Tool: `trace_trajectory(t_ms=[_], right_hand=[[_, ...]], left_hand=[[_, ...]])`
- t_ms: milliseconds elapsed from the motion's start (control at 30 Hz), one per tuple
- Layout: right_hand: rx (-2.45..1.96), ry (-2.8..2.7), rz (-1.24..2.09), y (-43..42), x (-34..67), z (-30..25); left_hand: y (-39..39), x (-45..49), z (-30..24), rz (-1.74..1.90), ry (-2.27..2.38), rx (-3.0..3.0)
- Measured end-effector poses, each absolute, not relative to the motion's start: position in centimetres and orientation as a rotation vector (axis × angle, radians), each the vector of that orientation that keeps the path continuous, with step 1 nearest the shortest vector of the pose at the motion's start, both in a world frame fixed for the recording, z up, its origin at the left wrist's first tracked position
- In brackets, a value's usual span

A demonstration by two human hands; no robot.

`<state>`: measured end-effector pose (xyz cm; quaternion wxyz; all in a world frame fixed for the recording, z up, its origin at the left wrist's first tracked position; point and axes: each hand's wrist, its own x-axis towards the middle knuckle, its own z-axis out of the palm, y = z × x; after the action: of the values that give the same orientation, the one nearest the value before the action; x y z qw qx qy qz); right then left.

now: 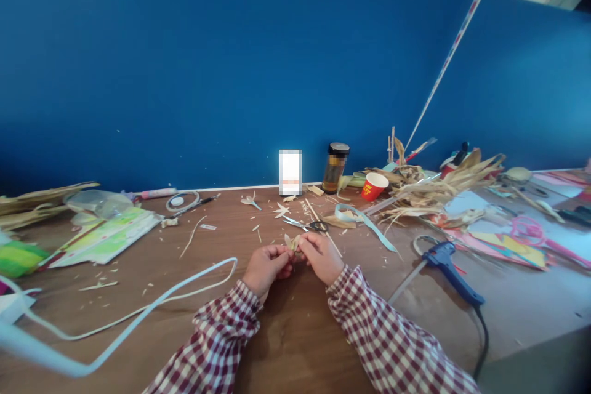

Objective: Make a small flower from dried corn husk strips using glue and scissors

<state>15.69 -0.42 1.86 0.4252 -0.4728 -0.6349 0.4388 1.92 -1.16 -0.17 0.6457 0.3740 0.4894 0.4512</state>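
Both hands meet over the middle of the table (286,338), pinching a small pale flower-like piece of dried husk (294,242) between them. My left hand (268,268) grips it from the left with thumb and fingertips. From the right, the fingers of my right hand (322,255) close on its other side, hiding part of it. Just beyond lie scissors (307,225) with dark handles, their blades pointing left. Farther off are a star-shaped husk piece (281,210) and another small husk flower (250,201).
A blue glue gun (452,271) lies at right, its cord trailing down. Behind it is a heap of dried husks (429,188). A red paper cup (375,186) and a dark-lidded jar (335,167) stand near the blue wall (231,61). A white cable (152,308) loops at left.
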Motion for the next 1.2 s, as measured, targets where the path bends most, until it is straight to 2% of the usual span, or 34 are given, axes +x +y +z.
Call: trace_trajectory(t_ms=[367, 600, 833, 1200], right_hand=[[-1.151, -1.702, 0.983, -0.4, 15.9, 1.2], [-1.245, -1.556, 1.209, 0.4, 16.3, 0.8], [-1.036, -1.685, 1.131, -0.5, 16.0, 2.2], [-1.139, -1.688, 0.986, -0.5, 16.2, 2.6]], left_hand=[[-1.5, 2.1, 0.2, 1.004, 1.126, 0.944], [-1.3, 2.0, 0.0, 1.001, 1.122, 0.916], [-1.4, 2.1, 0.4, 0.984, 1.126, 0.968], [-1.4, 1.9, 0.3, 0.953, 1.042, 0.905]])
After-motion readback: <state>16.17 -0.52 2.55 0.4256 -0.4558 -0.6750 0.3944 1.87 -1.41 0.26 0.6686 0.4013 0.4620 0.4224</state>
